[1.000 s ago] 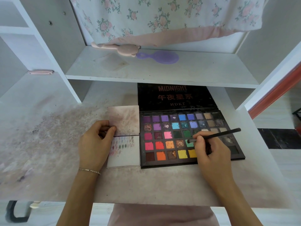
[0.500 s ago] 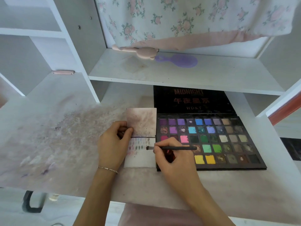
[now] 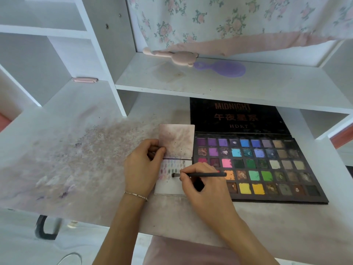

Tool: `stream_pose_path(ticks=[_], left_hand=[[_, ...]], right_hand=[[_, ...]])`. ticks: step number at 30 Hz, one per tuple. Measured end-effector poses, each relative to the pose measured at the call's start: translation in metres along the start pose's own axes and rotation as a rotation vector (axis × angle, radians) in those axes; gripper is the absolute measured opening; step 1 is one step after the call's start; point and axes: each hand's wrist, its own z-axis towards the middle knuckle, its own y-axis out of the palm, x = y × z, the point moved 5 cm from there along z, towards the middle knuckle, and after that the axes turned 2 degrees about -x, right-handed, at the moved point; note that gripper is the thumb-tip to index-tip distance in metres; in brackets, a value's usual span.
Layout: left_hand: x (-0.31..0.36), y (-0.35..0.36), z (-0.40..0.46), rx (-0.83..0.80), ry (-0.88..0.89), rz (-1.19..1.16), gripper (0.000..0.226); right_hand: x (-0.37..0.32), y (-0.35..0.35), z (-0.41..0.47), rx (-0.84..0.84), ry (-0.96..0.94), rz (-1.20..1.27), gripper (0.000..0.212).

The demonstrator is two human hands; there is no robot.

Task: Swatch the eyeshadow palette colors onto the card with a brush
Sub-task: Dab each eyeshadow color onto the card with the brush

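Head view: our left hand [image 3: 142,167] pinches the swatch card [image 3: 170,186] at its left edge, holding it flat on the stained desk [image 3: 76,159]. Card shows rows of small smudges. Right hand [image 3: 202,186] grips the black brush [image 3: 198,175], tip on the card. Open eyeshadow palette [image 3: 256,167] lies just right, pans multicoloured.
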Motion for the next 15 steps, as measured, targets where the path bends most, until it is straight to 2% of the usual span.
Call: stream_pose_path(ticks=[4,15], left_hand=[[0.001,0.0,-0.0004,-0.003,-0.004,0.0,0.016],[-0.0013,0.001,0.0003,-0.01,-0.007,0.012,0.006]], right_hand=[[0.0007,0.0002,0.0005,-0.008,0.014,-0.012,0.012],[0.0004,0.0003,0.0002,-0.026,0.02,-0.01,0.011]])
